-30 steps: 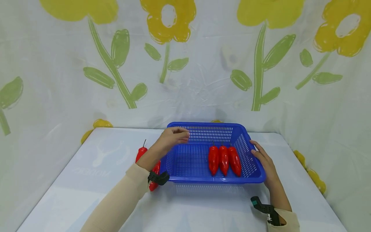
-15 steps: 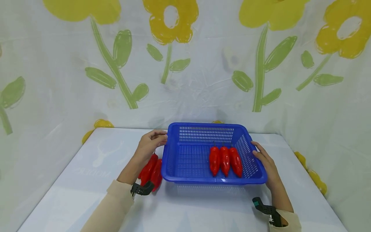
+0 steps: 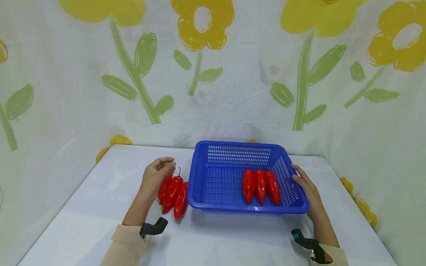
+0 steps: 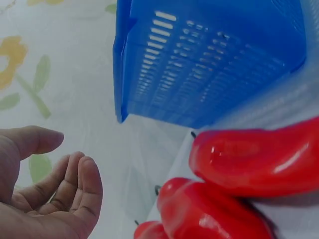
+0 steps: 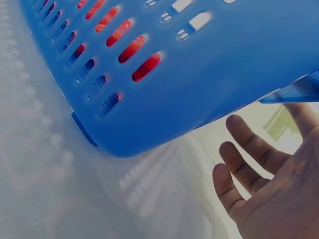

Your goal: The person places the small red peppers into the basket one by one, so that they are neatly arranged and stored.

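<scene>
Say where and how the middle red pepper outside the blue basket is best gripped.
Grip the middle red pepper across its broad stem end, probably from above. The left pepper and right pepper lie close along its sides, leaving little room sideways, while its top is uncovered and its other end tapers to a narrower tip.

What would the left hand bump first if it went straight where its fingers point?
Probably the left rim of the blue basket, though the left hand might pass above; depth is unclear.

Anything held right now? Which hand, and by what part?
Left hand: nothing. Right hand: at the blue basket's right rim; whether it grips or only touches can't be told.
</scene>
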`<control>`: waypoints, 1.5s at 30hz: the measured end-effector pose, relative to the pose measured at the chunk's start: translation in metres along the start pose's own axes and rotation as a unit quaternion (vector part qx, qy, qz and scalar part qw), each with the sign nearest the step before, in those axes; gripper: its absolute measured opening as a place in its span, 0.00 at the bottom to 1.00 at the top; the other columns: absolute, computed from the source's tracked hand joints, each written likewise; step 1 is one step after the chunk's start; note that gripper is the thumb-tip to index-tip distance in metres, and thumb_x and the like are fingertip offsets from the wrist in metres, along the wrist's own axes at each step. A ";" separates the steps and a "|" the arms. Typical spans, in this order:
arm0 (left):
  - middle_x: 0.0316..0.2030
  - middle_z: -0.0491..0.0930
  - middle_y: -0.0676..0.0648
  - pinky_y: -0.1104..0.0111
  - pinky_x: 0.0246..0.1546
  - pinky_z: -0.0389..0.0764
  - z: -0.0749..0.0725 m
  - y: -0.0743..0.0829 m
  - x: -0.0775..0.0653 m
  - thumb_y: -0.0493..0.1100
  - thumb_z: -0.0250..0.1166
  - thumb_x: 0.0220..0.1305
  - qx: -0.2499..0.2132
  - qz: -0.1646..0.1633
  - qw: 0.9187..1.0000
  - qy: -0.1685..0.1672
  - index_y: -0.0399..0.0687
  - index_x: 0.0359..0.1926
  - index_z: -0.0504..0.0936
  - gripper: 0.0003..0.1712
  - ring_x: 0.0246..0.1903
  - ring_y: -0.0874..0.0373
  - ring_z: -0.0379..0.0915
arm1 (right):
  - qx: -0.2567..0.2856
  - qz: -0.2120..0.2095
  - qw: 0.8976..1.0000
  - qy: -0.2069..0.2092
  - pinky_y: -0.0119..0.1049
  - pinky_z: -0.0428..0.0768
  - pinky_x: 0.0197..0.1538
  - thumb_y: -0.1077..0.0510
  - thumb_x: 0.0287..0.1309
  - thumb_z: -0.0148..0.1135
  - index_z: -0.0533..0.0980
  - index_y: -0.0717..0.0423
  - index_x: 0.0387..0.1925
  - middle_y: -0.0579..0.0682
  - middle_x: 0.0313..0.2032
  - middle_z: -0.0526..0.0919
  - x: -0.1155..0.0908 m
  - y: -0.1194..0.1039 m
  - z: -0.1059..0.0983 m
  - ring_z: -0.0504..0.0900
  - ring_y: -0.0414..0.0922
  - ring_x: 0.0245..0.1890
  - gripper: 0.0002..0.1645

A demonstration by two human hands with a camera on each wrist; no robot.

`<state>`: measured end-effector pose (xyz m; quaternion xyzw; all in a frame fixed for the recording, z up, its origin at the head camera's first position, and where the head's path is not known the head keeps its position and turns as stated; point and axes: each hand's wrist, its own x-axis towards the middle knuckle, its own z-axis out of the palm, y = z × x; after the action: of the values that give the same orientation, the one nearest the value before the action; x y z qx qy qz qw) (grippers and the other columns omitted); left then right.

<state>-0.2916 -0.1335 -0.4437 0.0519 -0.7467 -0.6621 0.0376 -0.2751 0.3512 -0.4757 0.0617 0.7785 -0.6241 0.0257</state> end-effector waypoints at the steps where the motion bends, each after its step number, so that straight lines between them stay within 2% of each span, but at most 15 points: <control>1: 0.55 0.78 0.36 0.55 0.60 0.75 -0.003 0.000 -0.001 0.49 0.65 0.69 0.006 0.004 1.000 0.005 0.39 0.62 0.75 0.26 0.56 0.39 0.76 | 0.000 0.000 1.000 0.000 0.42 0.85 0.47 0.32 0.70 0.46 0.51 0.24 0.77 0.61 0.76 0.50 0.000 0.000 0.001 0.62 0.67 0.68 0.38; 4: 0.54 0.79 0.36 0.55 0.60 0.75 -0.012 -0.002 -0.002 0.50 0.66 0.68 0.032 0.020 0.999 0.020 0.39 0.61 0.75 0.27 0.54 0.41 0.78 | 0.003 0.003 1.000 -0.002 0.42 0.85 0.47 0.32 0.70 0.46 0.50 0.24 0.77 0.61 0.76 0.50 0.001 0.000 0.002 0.62 0.66 0.68 0.38; 7: 0.54 0.79 0.37 0.54 0.62 0.74 -0.020 -0.006 -0.002 0.51 0.66 0.68 0.054 0.021 0.998 0.036 0.40 0.61 0.75 0.27 0.52 0.43 0.78 | 0.005 0.007 1.000 -0.003 0.41 0.85 0.47 0.32 0.71 0.46 0.50 0.25 0.77 0.60 0.76 0.51 0.001 -0.002 0.004 0.63 0.64 0.67 0.37; 14: 0.56 0.78 0.37 0.56 0.62 0.73 -0.030 -0.015 -0.004 0.52 0.65 0.69 0.056 -0.017 0.997 0.046 0.40 0.63 0.74 0.28 0.53 0.45 0.78 | -0.001 -0.001 1.000 -0.006 0.40 0.85 0.46 0.32 0.71 0.45 0.50 0.25 0.77 0.61 0.76 0.50 0.002 -0.008 0.001 0.63 0.65 0.67 0.37; 18: 0.56 0.77 0.35 0.54 0.60 0.75 -0.032 -0.018 -0.002 0.52 0.65 0.68 0.077 -0.030 0.995 0.049 0.39 0.63 0.74 0.30 0.53 0.43 0.78 | -0.002 0.000 1.000 -0.004 0.39 0.86 0.45 0.32 0.71 0.45 0.50 0.23 0.77 0.61 0.76 0.49 0.002 -0.011 -0.001 0.63 0.64 0.67 0.37; 21: 0.58 0.76 0.34 0.51 0.60 0.75 -0.034 -0.020 -0.002 0.50 0.65 0.68 0.096 -0.048 0.993 0.045 0.38 0.64 0.73 0.30 0.53 0.41 0.77 | -0.001 0.004 1.000 -0.006 0.40 0.86 0.45 0.32 0.71 0.45 0.49 0.23 0.77 0.61 0.77 0.49 0.001 -0.011 -0.002 0.67 0.60 0.64 0.37; 23: 0.59 0.75 0.33 0.50 0.60 0.75 -0.035 -0.022 -0.001 0.49 0.65 0.68 0.106 -0.058 0.992 0.044 0.37 0.64 0.72 0.30 0.54 0.41 0.75 | -0.001 0.006 1.000 -0.007 0.40 0.86 0.45 0.32 0.71 0.45 0.49 0.23 0.77 0.61 0.77 0.49 0.001 -0.010 -0.003 0.71 0.53 0.60 0.37; 30: 0.58 0.75 0.34 0.50 0.59 0.76 -0.035 -0.034 0.000 0.49 0.65 0.67 0.130 -0.072 0.988 0.050 0.38 0.64 0.72 0.30 0.57 0.41 0.72 | -0.002 0.012 1.000 -0.011 0.41 0.86 0.45 0.32 0.71 0.44 0.48 0.23 0.77 0.61 0.77 0.47 0.001 -0.006 -0.002 0.66 0.61 0.65 0.37; 32: 0.58 0.75 0.33 0.49 0.59 0.76 -0.036 -0.034 -0.001 0.48 0.65 0.67 0.131 -0.073 0.987 0.053 0.37 0.64 0.72 0.30 0.57 0.41 0.72 | -0.007 0.014 1.000 -0.011 0.42 0.86 0.45 0.32 0.71 0.44 0.48 0.24 0.78 0.61 0.77 0.48 0.002 -0.005 -0.002 0.69 0.57 0.62 0.38; 36: 0.58 0.75 0.34 0.49 0.58 0.76 -0.035 -0.034 -0.004 0.47 0.66 0.66 0.139 -0.078 0.985 0.058 0.38 0.64 0.72 0.30 0.57 0.40 0.72 | -0.003 0.015 1.000 -0.013 0.42 0.86 0.45 0.32 0.71 0.44 0.48 0.24 0.77 0.61 0.77 0.48 0.003 -0.004 -0.001 0.68 0.60 0.64 0.38; 40: 0.58 0.76 0.34 0.49 0.58 0.77 -0.034 -0.037 -0.005 0.46 0.66 0.66 0.160 -0.084 0.982 0.059 0.38 0.64 0.72 0.30 0.57 0.40 0.72 | 0.007 0.024 1.000 -0.014 0.42 0.86 0.45 0.32 0.71 0.44 0.47 0.23 0.77 0.60 0.78 0.45 0.002 -0.001 -0.001 0.61 0.66 0.69 0.38; 45: 0.56 0.76 0.33 0.49 0.55 0.79 -0.033 -0.040 -0.003 0.48 0.69 0.63 0.196 -0.099 0.974 0.052 0.35 0.63 0.72 0.33 0.56 0.39 0.73 | 0.002 0.021 1.000 -0.012 0.43 0.86 0.45 0.33 0.72 0.43 0.48 0.23 0.77 0.61 0.77 0.46 0.002 -0.004 -0.003 0.62 0.66 0.67 0.37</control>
<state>-0.2831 -0.1707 -0.4794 0.1664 -0.8502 -0.4994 0.0003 -0.2776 0.3532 -0.4718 0.0708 0.7751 -0.6260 0.0481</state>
